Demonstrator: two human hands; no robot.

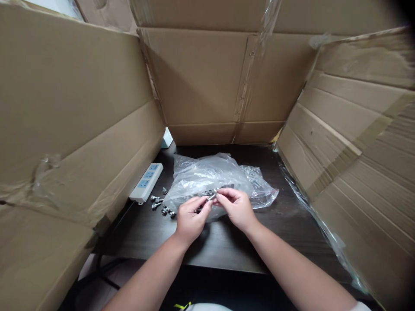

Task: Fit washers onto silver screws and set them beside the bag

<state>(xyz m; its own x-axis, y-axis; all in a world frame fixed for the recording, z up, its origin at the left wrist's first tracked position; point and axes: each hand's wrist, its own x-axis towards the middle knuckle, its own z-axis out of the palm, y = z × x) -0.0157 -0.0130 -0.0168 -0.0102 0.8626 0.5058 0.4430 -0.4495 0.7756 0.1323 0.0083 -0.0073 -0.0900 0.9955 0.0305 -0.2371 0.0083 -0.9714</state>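
Note:
My left hand [192, 218] and my right hand [238, 208] meet in front of a clear plastic bag [207, 170]. Between their fingertips is a small metal bolt [212, 197], pinched from both sides. Dark metal pieces show in the bag's opening, just behind the fingers. Several loose bolts [156, 206] lie on the dark table to the left of my left hand. A second clear bag [259, 183] with small shiny pieces lies at the right of the first one.
A white power strip [147, 183] lies on the dark table [227, 252] at the left. Cardboard walls stand at the left [71, 103], back [207, 82] and right [359, 142]. A small white object [167, 138] is at the back left corner.

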